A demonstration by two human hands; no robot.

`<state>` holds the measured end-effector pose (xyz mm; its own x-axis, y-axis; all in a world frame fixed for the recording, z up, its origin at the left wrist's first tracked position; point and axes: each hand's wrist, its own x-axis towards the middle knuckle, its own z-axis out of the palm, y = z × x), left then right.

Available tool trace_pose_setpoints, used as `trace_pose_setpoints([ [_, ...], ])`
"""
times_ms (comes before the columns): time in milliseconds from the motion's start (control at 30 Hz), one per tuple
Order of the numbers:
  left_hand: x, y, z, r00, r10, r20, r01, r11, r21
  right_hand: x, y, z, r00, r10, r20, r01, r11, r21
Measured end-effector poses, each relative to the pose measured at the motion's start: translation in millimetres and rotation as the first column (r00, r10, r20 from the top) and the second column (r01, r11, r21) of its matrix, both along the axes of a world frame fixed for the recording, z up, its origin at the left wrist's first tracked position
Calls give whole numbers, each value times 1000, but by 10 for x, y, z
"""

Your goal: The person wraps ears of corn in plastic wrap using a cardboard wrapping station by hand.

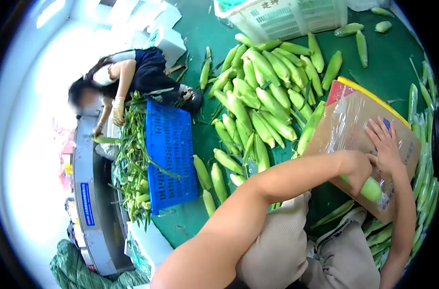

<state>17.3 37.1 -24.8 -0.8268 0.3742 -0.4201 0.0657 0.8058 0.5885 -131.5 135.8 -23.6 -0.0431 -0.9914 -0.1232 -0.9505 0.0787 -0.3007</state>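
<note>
My left hand (358,172) is closed around a green ear of corn (372,190) in its husk, over a cardboard box (342,123) lying in front of me. Clear plastic film shows at the right end of this ear. My right hand (384,144) rests flat on the box with fingers spread, its thumb side close to my left hand. Shiny plastic film covers part of the cardboard. Just left of the box lies a large pile of green corn ears (267,91) on the floor.
A co-worker (128,72) with gloved hands bends beside a blue crate (173,154) and leafy husks (133,144). A white crate (287,19) stands behind the pile. Film-wrapped corn (426,192) is stacked at the right. Loose ears lie on the green floor (383,62).
</note>
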Motion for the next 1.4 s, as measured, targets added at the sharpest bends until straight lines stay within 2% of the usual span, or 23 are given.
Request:
trace_pose_setpoints([
  [133, 307, 212, 261, 975, -50, 218, 51, 999, -1, 32, 16, 51, 999, -3, 43, 2, 1000, 11],
  [200, 538, 453, 163, 874, -211, 438, 108, 963, 248, -10, 30, 3, 999, -15, 45, 14, 1000, 9],
  [267, 952, 843, -154, 701, -524, 483, 270, 822, 501, 14, 64, -53, 1000, -6, 19, 7, 999, -53],
  [333, 1240, 883, -459, 678, -542, 496, 271, 812, 517, 52, 103, -67, 998, 7, -54, -16, 985, -173],
  [367, 1246, 883, -593, 685, -556, 471, 342, 816, 466, 78, 210, 4, 998, 9, 68, -4, 998, -68],
  [433, 1251, 699, -497, 849, -313, 425, 189, 932, 308, 345, 565, 445, 953, 22, 301, -69, 987, 145],
  [533, 1066, 279, -13, 960, -2, 281, -132, 879, 458, 994, 1003, 648, 870, -20, 493, -179, 919, 352],
  [633, 825, -29, 525, 978, 72, 194, -102, 983, 150, 1162, 1224, 302, 421, -452, 786, 200, 892, 405],
  [700, 767, -206, 869, 964, 212, 162, -211, 977, -22, 968, 1358, 177, 443, -425, 789, 289, 901, 324],
  [733, 830, -305, 914, 946, 321, -46, -315, 943, 103, 881, 1457, 123, 449, -420, 789, 332, 898, 290],
  [800, 914, -371, 713, 742, 591, -316, -386, 763, 519, 768, 1459, 166, 490, -293, 821, 319, 937, 144],
  [867, 1033, -278, 879, 530, 841, -108, -525, 426, 737, 768, 1359, 297, 318, -226, 921, 393, 915, 89],
  [933, 1072, -117, 427, 560, 786, 262, -142, -221, 965, 837, 1206, 295, -54, -90, 994, 434, 895, 105],
  [967, 907, 20, 412, 548, 786, 287, -63, -304, 951, 924, 1015, 236, -515, -58, 855, 422, 851, 312],
  [1033, 555, 333, 755, 520, 854, 1, 72, -45, 996, 1044, 684, 60, -892, 149, 427, 426, 596, 681],
  [1067, 502, 447, 773, 524, 845, -106, 82, 74, 994, 1046, 648, -14, -891, 287, 353, 455, 577, 679],
  [1100, 529, 492, 661, 573, 745, -342, -8, 422, 906, 1028, 593, 99, -888, 374, 267, 447, 570, 690],
  [1133, 532, 480, 561, 588, 574, -570, -69, 737, 672, 1024, 589, 32, -877, 439, 198, 477, 734, 484],
  [1167, 354, 644, 648, 521, 288, -803, 153, 894, 420, 958, 610, 8, -885, 450, 120, 466, 860, 209],
  [1200, 255, 757, 760, 371, -38, -928, 323, 942, 91, 966, 824, 219, -840, 440, 318, 530, 791, 306],
  [1233, 147, 758, 599, 238, -51, -970, 217, 976, 2, 1038, 1115, 576, -777, 385, 497, 595, 708, 381],
  [1333, 227, 517, 491, 526, -7, -850, -176, 977, -117, 918, 1137, 644, -763, 341, 549, 634, 562, 531],
  [1400, 261, 367, 412, 557, 232, -797, -294, 953, 72, 749, 1230, 375, -707, 386, 593, 693, 544, 473],
])
